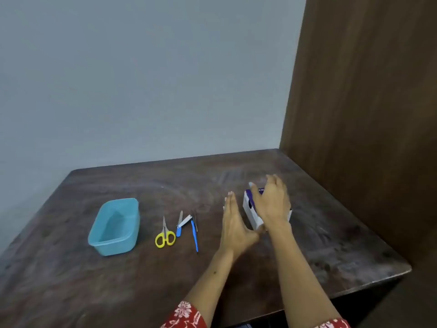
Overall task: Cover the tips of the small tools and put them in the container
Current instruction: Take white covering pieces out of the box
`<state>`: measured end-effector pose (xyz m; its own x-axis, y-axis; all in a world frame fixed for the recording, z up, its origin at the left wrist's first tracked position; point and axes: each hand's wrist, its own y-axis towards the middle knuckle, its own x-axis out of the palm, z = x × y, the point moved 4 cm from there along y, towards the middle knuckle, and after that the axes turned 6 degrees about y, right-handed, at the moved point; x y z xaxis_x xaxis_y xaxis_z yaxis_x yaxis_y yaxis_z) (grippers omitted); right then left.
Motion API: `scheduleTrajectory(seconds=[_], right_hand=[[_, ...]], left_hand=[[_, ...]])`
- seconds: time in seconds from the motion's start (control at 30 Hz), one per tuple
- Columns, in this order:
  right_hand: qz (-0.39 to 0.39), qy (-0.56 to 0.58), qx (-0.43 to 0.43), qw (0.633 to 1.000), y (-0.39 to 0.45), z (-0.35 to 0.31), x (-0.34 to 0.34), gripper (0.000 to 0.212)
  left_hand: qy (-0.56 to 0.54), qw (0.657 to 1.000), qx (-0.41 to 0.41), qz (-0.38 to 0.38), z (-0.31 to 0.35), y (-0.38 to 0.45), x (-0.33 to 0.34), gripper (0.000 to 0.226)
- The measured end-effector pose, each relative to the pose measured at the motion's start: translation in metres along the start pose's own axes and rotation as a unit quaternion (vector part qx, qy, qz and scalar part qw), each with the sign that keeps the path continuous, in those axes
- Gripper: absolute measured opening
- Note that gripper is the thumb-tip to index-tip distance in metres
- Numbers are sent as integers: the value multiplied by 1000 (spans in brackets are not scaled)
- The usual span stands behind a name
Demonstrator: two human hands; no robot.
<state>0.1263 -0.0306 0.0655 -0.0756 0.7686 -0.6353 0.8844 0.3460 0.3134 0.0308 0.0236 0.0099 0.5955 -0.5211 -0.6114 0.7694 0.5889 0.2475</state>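
Observation:
A light blue plastic container [114, 227] stands open on the left of the dark wooden table [142, 280]. To its right lie yellow-handled scissors [165, 234], a nail clipper [184, 221] beside a blue-handled file [179, 224], and a thin blue-handled tool [194, 235] with tweezers close to it. Further right is a white and purple box [251, 209]. My right hand [272, 204] rests over the box's top with fingers spread. My left hand [233, 223] is flat and upright against the box's left side, thumb near its front corner.
A grey wall runs behind the table. A tall brown wooden panel [366, 114] stands along the table's right side. The table's front right corner [409, 268] drops off near my right forearm. Red patterned sleeves show at the bottom edge.

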Motion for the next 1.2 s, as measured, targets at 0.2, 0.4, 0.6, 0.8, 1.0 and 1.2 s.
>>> scheduleTrajectory(seconds=[0.2,0.4,0.6,0.8,1.0,1.2], right_hand=[[-62,-130,63,988,2,25,13,79],[-95,-133,88,983,2,33,16,75],[-94,-96,87,987,5,27,9,70],[-66,-10,104,992,21,14,-23,42],[117,65,110,985,48,26,-67,27],[152,57,194,968,54,80,-63,22]], left_hand=[[-12,999,8,-29,-1,15,22,119],[1,999,18,-32,-18,32,39,134],[-20,999,-36,-24,-30,41,44,130],[-36,998,-39,-27,-34,43,44,121],[-40,998,-46,-25,-37,42,45,125],[-25,998,-47,-25,-36,43,43,126]])
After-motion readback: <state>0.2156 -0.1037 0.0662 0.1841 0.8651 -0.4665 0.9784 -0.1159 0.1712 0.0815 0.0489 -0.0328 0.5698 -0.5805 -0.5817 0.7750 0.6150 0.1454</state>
